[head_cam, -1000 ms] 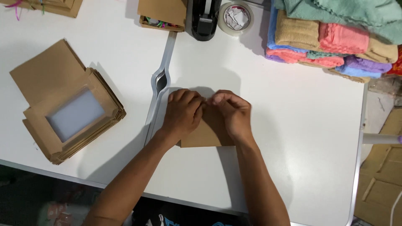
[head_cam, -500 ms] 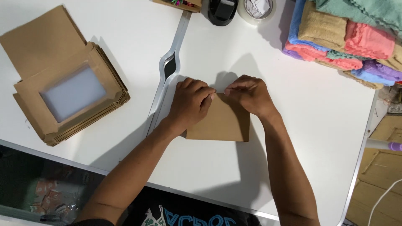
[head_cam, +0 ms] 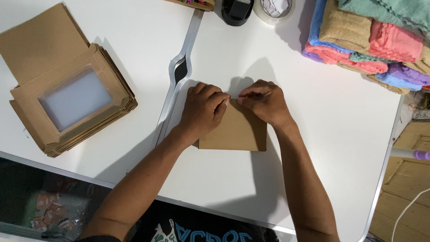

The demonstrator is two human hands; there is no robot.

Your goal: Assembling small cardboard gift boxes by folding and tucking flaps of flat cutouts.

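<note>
From overhead we see a white folding surface (head_cam: 322,148), wooden floor at the frame's right edge. At centre lies a flat brown cardboard piece (head_cam: 235,132), its long axis running left to right. Our left hand (head_cam: 204,110) presses its upper left part; our right hand (head_cam: 264,101) pinches its top edge. Flattened window boxes (head_cam: 67,96) sit left, folded towels (head_cam: 371,40) upper right.
</note>
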